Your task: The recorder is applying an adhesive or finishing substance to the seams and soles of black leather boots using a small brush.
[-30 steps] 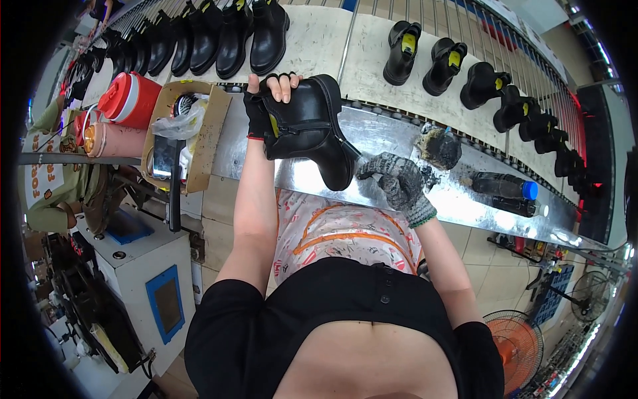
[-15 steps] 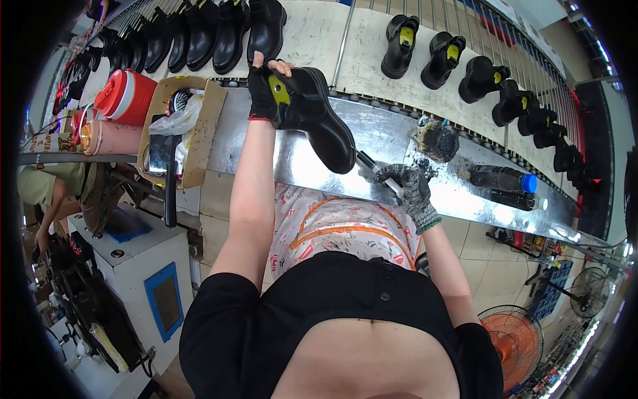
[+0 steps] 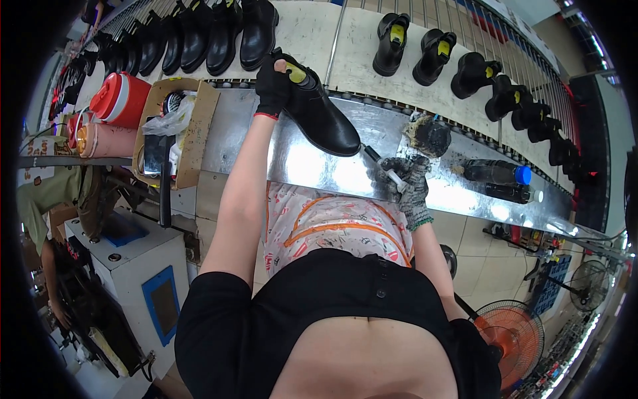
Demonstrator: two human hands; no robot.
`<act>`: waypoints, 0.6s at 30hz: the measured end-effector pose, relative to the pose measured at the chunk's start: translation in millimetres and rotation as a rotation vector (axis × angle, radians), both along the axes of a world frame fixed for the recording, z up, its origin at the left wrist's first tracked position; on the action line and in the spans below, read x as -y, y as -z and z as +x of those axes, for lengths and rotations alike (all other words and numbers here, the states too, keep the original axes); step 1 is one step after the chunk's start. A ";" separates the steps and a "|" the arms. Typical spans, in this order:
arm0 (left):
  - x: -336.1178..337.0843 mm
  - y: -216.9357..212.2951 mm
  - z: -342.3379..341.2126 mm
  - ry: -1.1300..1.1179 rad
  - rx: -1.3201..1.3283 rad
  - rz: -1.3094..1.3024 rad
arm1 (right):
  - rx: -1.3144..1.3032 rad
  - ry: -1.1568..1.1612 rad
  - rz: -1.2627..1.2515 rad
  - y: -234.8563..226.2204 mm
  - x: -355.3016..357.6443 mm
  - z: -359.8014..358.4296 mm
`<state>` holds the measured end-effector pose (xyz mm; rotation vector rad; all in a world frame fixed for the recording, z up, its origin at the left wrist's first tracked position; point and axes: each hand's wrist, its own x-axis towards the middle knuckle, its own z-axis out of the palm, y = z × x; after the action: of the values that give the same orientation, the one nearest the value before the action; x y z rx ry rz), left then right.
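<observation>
A black ankle boot with a yellow insole is held above the metal worktop. My left hand, in a black glove with bare fingertips, is closed around the boot's opening. The boot's toe points toward the lower right, its upper turned up. In a stained grey knit glove, my right hand grips a small brush with a pale handle and a dark front part. The brush tip is at the boot's toe; I cannot tell whether it touches. Beyond the right hand sits a blackened pot with crusted edges.
Black boots line the conveyor at far left, more at far right. At left are an open cardboard box and a red jug. Two dark bottles lie at right. Another person is at far left.
My left hand has rolled the boot so its upper faces up more, and the toe has risen slightly away from me. The brush has stayed close to the toe.
</observation>
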<state>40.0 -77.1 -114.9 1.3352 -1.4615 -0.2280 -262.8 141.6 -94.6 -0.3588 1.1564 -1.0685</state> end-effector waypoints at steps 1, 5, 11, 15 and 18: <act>-2.4 1.6 4.7 -0.002 0.000 0.000 | -0.073 -0.025 -0.058 -3.7 -0.1 -3.4; -15.3 -4.2 8.9 -0.069 0.075 0.058 | -0.132 0.009 -0.107 -12.9 -1.1 -5.8; -38.0 -14.6 13.4 -0.070 0.138 0.103 | -0.215 0.023 -0.121 -17.7 2.6 -6.5; -68.4 -26.2 11.2 -0.152 0.185 0.148 | -0.229 0.119 -0.097 -23.5 5.4 -1.5; -92.0 -35.2 4.3 -0.181 0.161 0.121 | -0.314 0.069 -0.130 -17.0 4.7 -10.6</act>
<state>44.3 14.9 -79.7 1.6055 -1.4673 -0.0933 -273.4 136.9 -77.6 -0.6090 1.3884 -1.1789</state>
